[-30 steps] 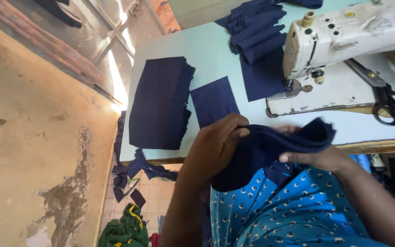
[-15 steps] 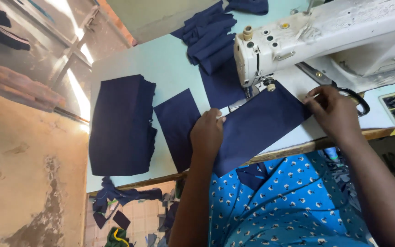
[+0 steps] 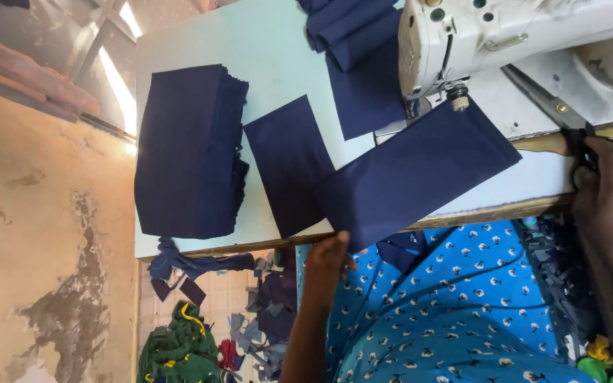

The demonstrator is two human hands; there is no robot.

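The left hand sits at the near edge of the sewing table, its fingers curled together on the lower corner of a navy fabric panel that lies slanted across the table, its far end tucked under the presser foot of the white sewing machine. The right hand rests at the table's right end, fingertips bent and close together on the black handles of a pair of scissors lying on the machine bed; whether they grip the handles I cannot tell. Just left of the panel lies a second navy piece, then a thick stack of navy cut pieces.
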